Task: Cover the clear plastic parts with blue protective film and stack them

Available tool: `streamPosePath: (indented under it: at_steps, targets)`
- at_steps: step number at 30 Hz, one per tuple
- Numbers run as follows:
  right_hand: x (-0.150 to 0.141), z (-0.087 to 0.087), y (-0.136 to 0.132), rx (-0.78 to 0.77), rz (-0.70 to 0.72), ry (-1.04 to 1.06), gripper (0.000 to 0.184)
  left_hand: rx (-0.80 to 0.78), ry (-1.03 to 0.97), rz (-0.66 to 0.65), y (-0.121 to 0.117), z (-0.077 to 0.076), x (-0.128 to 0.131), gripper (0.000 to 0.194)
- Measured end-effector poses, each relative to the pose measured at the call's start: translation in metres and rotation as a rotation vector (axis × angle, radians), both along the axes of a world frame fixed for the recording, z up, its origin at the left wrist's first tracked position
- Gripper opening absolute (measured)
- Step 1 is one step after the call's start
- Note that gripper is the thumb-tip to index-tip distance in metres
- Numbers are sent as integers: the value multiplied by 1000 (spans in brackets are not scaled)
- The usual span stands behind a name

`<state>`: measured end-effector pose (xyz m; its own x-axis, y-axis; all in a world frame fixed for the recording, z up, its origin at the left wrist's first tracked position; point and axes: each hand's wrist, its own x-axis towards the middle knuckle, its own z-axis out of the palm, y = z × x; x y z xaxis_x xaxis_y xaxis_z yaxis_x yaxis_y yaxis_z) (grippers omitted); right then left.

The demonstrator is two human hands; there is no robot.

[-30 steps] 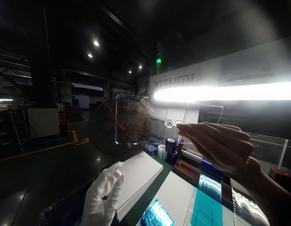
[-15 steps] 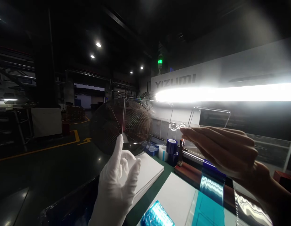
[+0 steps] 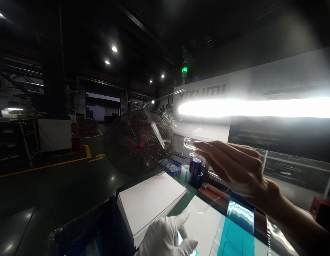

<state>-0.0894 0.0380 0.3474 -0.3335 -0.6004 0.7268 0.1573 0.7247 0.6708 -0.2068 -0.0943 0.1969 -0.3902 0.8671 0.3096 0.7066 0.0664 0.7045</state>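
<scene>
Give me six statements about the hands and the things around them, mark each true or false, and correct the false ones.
1. The left hand wears a white glove. True.
2. The right hand is gloved too. False: it is bare.
3. The right hand holds a clear piece. True.
4. The signal lamp glows red. False: it glows green.
5. A stack of white sheets is in view. True.
6. The fan appears right of the tape rolls. False: it appears left of them.

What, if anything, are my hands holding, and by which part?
Your right hand holds a clear plastic piece by its looped middle; whether your left hand grips the blue item is unclear.
</scene>
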Motion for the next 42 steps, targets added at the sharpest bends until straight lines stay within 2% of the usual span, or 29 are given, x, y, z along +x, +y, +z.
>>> streamPosePath:
  at_steps: [3,7,10,12,15,20,25,31,36,42]
  targets:
    - [-4,-6,3,-58,9,-45,15,44,-22,55,-14,-1,-2,53]
    - [-6,-9,7,-23,25,-44,21,144,-51,86,-33,-5,0,49]
    - [-3,-8,-2,37,14,-18,24,164,-52,107,-40,-10,3,46]
    - [0,-6,-11,56,6,26,20,153,-23,120,-44,-11,5,44]
    - [4,-5,-21,82,6,69,14,151,12,102,-50,-7,6,42]
    - [7,-7,-21,86,82,79,23,114,-43,102,-59,1,5,42]
    - [15,-7,-21,73,62,137,24,103,-95,35,-61,3,3,48]
    - [30,-5,-24,39,-5,117,17,96,-138,43,-57,4,4,51]
    - [43,-8,-22,29,-77,116,16,55,-104,28,-50,-1,2,51]
    - [57,-15,-14,65,-155,100,18,140,-91,-48,-37,1,-1,48]
